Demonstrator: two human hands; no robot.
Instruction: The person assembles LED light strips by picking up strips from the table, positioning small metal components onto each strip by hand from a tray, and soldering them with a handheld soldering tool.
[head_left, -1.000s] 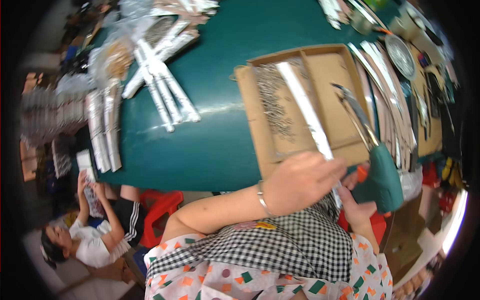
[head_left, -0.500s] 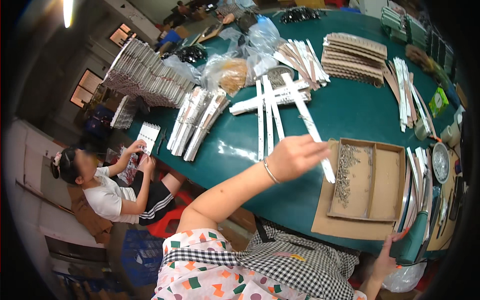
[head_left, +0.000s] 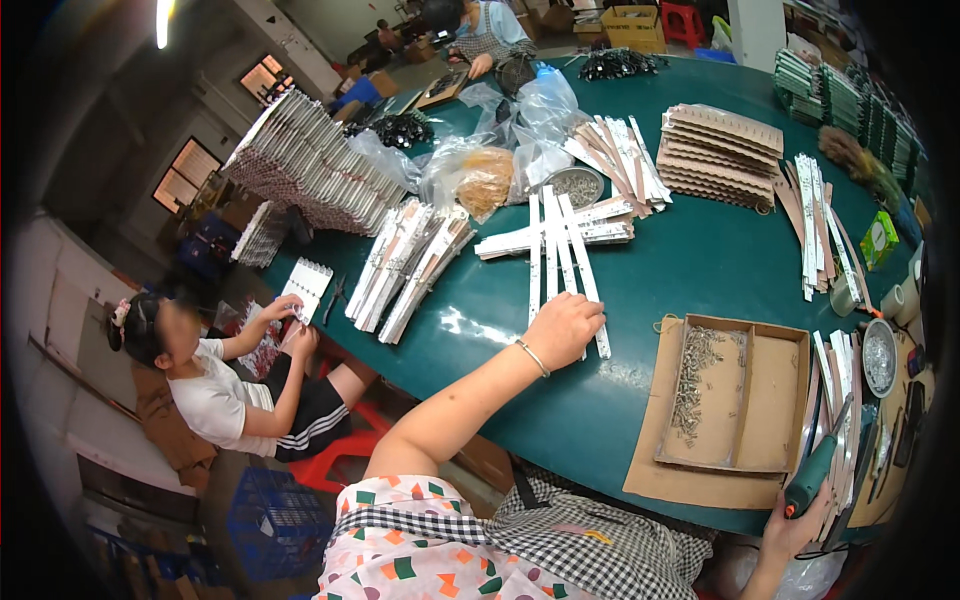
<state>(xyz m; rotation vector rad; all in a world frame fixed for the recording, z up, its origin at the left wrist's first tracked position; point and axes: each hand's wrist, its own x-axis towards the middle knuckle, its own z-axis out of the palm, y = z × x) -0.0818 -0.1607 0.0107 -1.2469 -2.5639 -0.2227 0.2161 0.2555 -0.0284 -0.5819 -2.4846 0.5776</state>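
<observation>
Head view: white strips [head_left: 535, 255] on the bench [head_left: 690, 250], hands well apart.
Left hand [head_left: 563, 330] curls over one strip's [head_left: 580, 255] near end, grip unclear; right hand [head_left: 790, 530] wraps a green tool [head_left: 815, 470]. A sideways drag could skew neighbouring strips.
</observation>
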